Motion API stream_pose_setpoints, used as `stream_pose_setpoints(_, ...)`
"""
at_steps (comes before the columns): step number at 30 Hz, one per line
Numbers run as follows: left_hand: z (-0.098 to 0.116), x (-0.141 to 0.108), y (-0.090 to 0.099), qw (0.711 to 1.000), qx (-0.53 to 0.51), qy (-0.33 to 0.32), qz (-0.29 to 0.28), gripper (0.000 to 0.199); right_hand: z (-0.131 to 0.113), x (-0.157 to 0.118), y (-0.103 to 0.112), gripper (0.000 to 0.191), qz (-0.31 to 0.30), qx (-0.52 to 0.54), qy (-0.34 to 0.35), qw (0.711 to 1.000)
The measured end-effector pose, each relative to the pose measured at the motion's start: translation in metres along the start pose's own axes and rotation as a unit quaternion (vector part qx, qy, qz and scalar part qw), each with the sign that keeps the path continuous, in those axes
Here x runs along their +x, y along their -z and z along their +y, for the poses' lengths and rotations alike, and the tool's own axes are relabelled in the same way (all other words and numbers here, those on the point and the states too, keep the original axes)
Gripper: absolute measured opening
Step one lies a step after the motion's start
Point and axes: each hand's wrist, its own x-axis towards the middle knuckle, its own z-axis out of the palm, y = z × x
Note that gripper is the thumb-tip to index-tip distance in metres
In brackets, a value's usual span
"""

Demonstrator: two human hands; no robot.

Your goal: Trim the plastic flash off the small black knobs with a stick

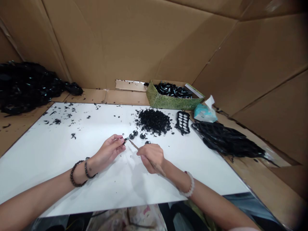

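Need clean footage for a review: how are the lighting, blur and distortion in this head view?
Head view: lighting is soft and even, with no harsh glare on the white board; soft shadows fall below the left hand and right hand; the wide lens bends the cardboard wall; the top right corner smears and darkens.

The wide white board has a smooth, faintly glossy coated surface, while the brown corrugated cardboard sheets around it are matt paper with rough, creased folds. The slender wooden stick is pale, dull bare wood. The small black plastic knobs look matt, and the small metal-tipped black piece shows a bright metal end. The heap of black plastic shavings looks rough and crumbly, and the green patterned cardboard box is matt.
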Motion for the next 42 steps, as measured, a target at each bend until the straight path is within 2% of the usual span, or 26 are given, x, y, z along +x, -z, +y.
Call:
stream_pose_setpoints(3,-0.001,-0.002,-0.002,0.999,0.033,-0.015,0.008,0.02,-0.002,0.002,0.0,0.014,-0.008,-0.012,0.009,1.0)
stream_pose_setpoints(6,-0.005,-0.006,-0.005,0.99,0.129,-0.063,0.013,0.02,-0.005,0.005,0.001,0.016,-0.033,-0.032,-0.004,0.999)
stream_pose_setpoints(10,-0.01,-0.014,-0.008,0.958,0.257,-0.117,-0.052,0.016,-0.004,0.007,0.002,0.017,-0.071,-0.046,-0.063,0.994)
stream_pose_setpoints(14,-0.007,-0.016,-0.009,0.965,0.23,-0.1,-0.072,0.019,0.006,0.004,0.004,0.022,-0.021,0.01,-0.205,0.979)
stream_pose_setpoints(16,-0.003,-0.014,-0.009,0.978,0.18,-0.071,-0.074,0.027,0.01,0.003,0.005,0.028,-0.022,0.083,-0.271,0.959)
stream_pose_setpoints(18,-0.001,-0.012,-0.009,0.988,0.134,-0.034,-0.068,0.03,0.013,0.004,0.004,0.03,-0.042,0.16,-0.298,0.94)
stream_pose_setpoints(21,0.001,-0.011,-0.009,0.993,0.105,-0.001,-0.053,0.027,0.011,0.009,0.004,0.027,-0.071,0.213,-0.291,0.93)
stream_pose_setpoints(26,0.001,-0.01,-0.01,0.993,0.098,0.003,-0.062,0.026,0.004,0.017,0.005,0.024,-0.099,0.208,-0.255,0.939)
stream_pose_setpoints(34,-0.001,-0.009,-0.007,0.989,0.103,-0.013,-0.106,0.022,0.006,0.015,0.002,0.013,-0.072,0.225,-0.233,0.943)
stream_pose_setpoints(42,-0.001,-0.009,-0.01,0.991,0.098,-0.005,-0.087,0.024,0.007,0.012,0.0,0.008,-0.065,0.213,-0.261,0.939)
